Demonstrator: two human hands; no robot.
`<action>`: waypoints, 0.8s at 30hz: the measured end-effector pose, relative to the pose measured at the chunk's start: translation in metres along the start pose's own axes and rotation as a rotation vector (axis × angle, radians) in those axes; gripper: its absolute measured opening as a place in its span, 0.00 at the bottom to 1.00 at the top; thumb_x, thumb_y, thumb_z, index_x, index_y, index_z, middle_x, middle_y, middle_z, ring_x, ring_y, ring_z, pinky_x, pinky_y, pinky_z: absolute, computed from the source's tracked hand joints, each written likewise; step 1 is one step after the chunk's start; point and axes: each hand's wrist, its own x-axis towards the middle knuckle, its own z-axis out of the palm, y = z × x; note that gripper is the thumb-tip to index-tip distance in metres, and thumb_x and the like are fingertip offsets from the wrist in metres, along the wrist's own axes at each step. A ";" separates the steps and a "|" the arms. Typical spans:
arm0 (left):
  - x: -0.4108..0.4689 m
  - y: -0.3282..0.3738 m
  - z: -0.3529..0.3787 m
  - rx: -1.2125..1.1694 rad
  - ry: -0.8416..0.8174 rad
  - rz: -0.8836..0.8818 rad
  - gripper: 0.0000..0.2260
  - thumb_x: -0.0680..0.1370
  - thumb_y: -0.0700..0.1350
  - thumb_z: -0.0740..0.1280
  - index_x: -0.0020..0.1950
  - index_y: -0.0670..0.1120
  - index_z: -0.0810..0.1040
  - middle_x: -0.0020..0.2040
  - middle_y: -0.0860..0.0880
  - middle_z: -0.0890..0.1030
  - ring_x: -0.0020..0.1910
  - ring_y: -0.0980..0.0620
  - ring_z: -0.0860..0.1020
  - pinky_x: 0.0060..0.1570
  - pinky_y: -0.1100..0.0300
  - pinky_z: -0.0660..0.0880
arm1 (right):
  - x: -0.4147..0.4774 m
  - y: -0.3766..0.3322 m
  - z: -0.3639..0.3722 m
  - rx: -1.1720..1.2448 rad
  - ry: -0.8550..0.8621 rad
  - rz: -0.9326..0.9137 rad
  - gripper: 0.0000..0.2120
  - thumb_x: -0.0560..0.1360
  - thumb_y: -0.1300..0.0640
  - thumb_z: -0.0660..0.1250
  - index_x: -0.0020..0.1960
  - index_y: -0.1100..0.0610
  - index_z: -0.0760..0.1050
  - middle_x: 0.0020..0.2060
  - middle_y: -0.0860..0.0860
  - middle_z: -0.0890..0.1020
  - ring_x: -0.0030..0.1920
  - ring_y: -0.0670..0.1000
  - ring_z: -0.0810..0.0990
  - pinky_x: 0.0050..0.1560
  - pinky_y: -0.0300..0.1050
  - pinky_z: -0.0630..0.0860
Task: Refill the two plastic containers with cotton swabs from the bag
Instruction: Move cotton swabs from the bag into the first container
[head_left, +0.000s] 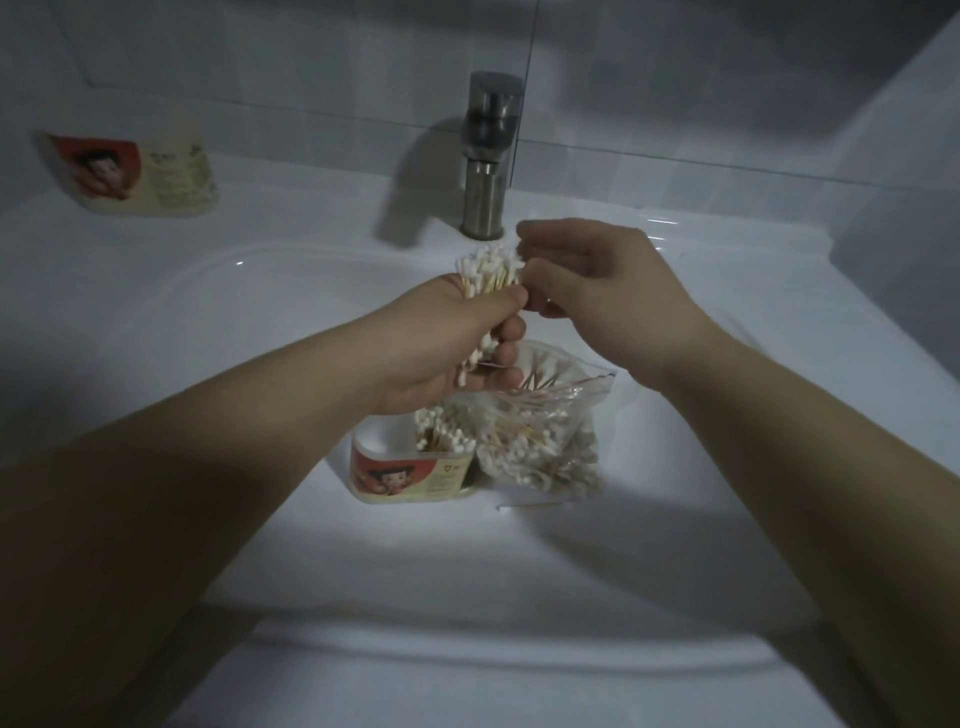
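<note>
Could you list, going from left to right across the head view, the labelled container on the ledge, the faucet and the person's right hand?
Container on the ledge → faucet → right hand.

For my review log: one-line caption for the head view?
Left hand grips a swab bundle over the sink; right hand touches its tips, above a container and bag.

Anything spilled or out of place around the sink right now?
One stray cotton swab lies loose on the sink basin, just in front of the bag. The second container lies tipped on its side on the ledge, far left. The left hand grips a bundle of swabs.
</note>
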 end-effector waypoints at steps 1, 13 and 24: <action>0.000 0.001 0.000 0.010 0.000 -0.001 0.08 0.86 0.44 0.61 0.52 0.45 0.78 0.31 0.52 0.74 0.29 0.56 0.73 0.34 0.60 0.80 | 0.000 0.000 0.001 -0.045 -0.050 -0.019 0.18 0.81 0.62 0.65 0.69 0.54 0.78 0.55 0.47 0.85 0.49 0.42 0.85 0.59 0.43 0.80; 0.000 0.000 0.002 -0.010 0.031 0.005 0.08 0.85 0.40 0.60 0.51 0.45 0.78 0.33 0.50 0.78 0.31 0.54 0.79 0.32 0.61 0.79 | -0.013 -0.005 0.001 -0.368 -0.415 -0.197 0.45 0.70 0.48 0.79 0.80 0.47 0.60 0.61 0.42 0.76 0.59 0.42 0.77 0.63 0.43 0.76; -0.005 0.002 0.007 -0.069 0.020 0.024 0.11 0.85 0.38 0.59 0.47 0.41 0.79 0.34 0.46 0.84 0.33 0.53 0.83 0.32 0.61 0.79 | -0.010 -0.004 0.007 -0.503 -0.354 -0.367 0.56 0.64 0.46 0.83 0.83 0.53 0.55 0.75 0.49 0.69 0.71 0.45 0.70 0.67 0.36 0.70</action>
